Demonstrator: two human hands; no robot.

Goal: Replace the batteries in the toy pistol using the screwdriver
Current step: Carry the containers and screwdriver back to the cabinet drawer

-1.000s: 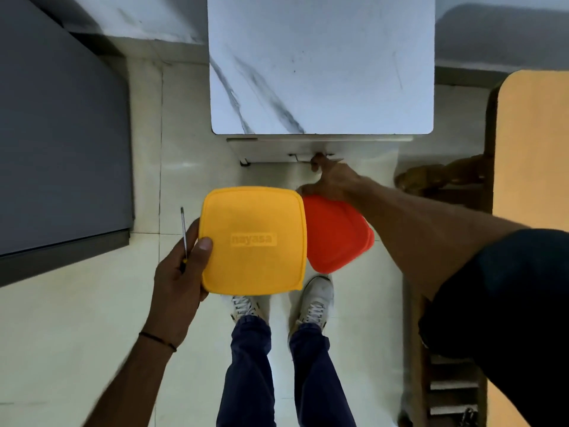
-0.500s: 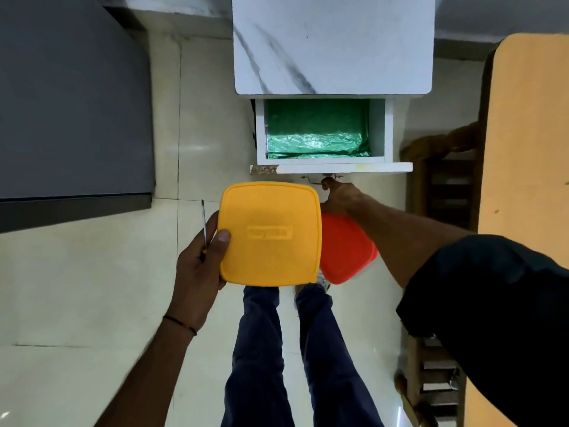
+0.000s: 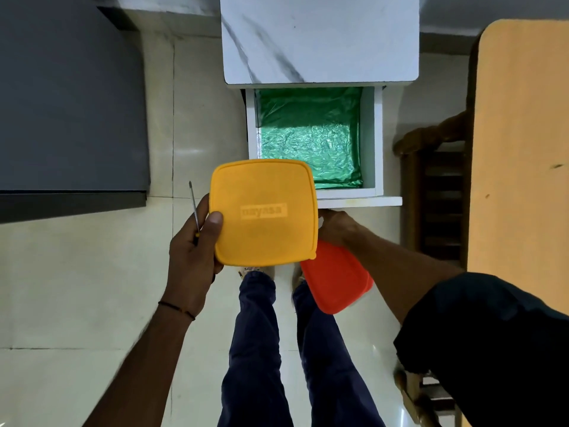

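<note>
Pulled further out than half a second ago, the white drawer (image 3: pixel 377 143) now juts well clear of the marble-topped bench (image 3: pixel 320 38), showing more of its crinkled, glossy green lining (image 3: pixel 308 134). A person's left hand (image 3: pixel 191 257) grips a square yellow plastic container (image 3: pixel 264 211) with rounded corners and a raised "nayasa" mark, thumb pressed on its matt lid. The same hand clasps a thin screwdriver (image 3: pixel 194 208), whose bare metal shaft points up beside the thumb. The yellow container covers the drawer's near left corner and part of the right hand (image 3: pixel 337 226), which sits just under the drawer front; whether it is clenched cannot be told. A smooth orange-red plastic container (image 3: pixel 335 278) shows under that wrist. A black thread band (image 3: pixel 177 308) circles the left wrist. Below are navy trousers (image 3: pixel 255 349) and pale polished floor tiles (image 3: pixel 77 288). A flat grey panel (image 3: pixel 67 94) stands at left, a dark wooden chair (image 3: pixel 440 195) and tan board (image 3: pixel 520 149) at right.
</note>
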